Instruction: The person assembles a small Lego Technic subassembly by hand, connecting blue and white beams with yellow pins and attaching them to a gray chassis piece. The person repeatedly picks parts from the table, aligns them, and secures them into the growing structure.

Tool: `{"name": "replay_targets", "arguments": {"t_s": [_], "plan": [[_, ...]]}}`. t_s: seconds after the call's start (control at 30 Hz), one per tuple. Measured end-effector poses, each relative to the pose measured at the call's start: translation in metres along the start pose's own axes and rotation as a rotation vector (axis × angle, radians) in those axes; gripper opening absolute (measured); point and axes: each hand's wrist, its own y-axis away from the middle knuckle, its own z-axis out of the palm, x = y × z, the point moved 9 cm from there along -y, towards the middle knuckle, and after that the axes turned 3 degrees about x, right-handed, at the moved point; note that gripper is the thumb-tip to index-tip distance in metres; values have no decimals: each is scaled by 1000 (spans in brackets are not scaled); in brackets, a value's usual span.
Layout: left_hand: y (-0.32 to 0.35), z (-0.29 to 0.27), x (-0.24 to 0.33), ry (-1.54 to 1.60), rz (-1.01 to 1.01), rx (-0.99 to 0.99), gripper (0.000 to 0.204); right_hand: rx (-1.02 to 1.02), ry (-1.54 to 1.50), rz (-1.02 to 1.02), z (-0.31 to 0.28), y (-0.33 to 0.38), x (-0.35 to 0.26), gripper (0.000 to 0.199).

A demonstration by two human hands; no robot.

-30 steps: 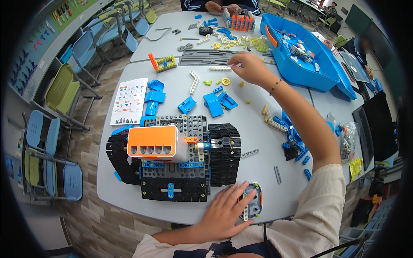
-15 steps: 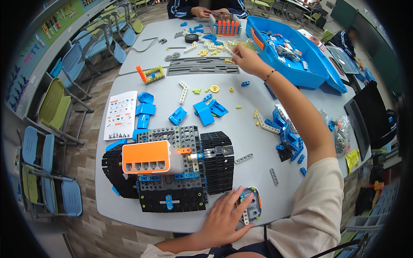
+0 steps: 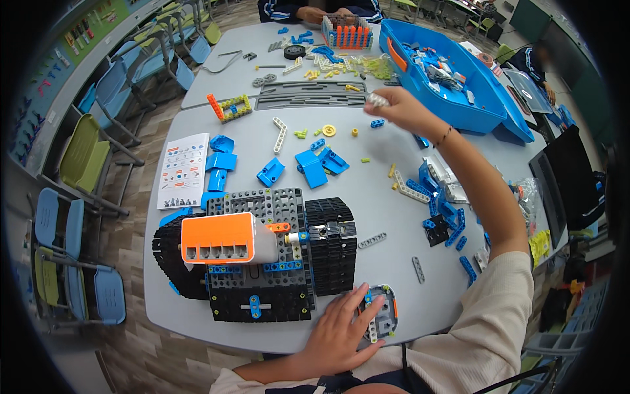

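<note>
One bumpy white piece (image 3: pixel 377 100) pinched in right hand (image 3: pixel 410 113); left hand (image 3: pixel 335 335) splayed on grey, orange-sided assembly (image 3: pixel 386 310), near edge of table (image 3: pixel 430 308).

The fingertips of the right hand (image 3: pixel 408 111) partly hide a white piece (image 3: pixel 378 100), blurred and unclear in shape; the left hand (image 3: pixel 338 331) covers one side of a grey rounded assembly (image 3: pixel 388 314); far beyond the right hand, a co-worker (image 3: pixel 320 4) is cut off by the upper edge; the right forearm (image 3: pixel 489 190) overlaps a clear bag (image 3: pixel 530 197), contents hard to tell; ahead and left of the left hand, an orange-topped block (image 3: pixel 216 235) hides part of a black track (image 3: pixel 174 256); farther out, the small print on a sheet (image 3: pixel 182 172) is illegible.
</note>
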Motion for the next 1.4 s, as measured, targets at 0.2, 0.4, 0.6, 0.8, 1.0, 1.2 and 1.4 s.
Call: {"name": "replay_targets", "arguments": {"t_s": [0.2, 0.4, 0.6, 0.8, 1.0, 1.2, 1.4], "plan": [[0, 0, 2, -10, -5, -5, 82, -123, 326, -503, 88, 47, -80, 22], [0, -1, 1, 11, -5, -5, 82, -209, 492, -408, 99, 30, -77, 28], [0, 0, 1, 21, -2, -2, 82, -162, 376, -426, 91, 29, -76, 28], [2, 1, -1, 19, -12, -17, 82, -271, 598, -547, 116, 35, -87, 25], [2, 2, -2, 20, -10, -18, 80, -127, 561, -409, 91, 36, -78, 27], [3, 2, -2, 39, -10, -15, 80, -56, 316, -77, 26, 56, -38, 22], [2, 3, 0, 25, -11, -16, 79, 47, 208, -80, -6, 91, -31, 20]]}}
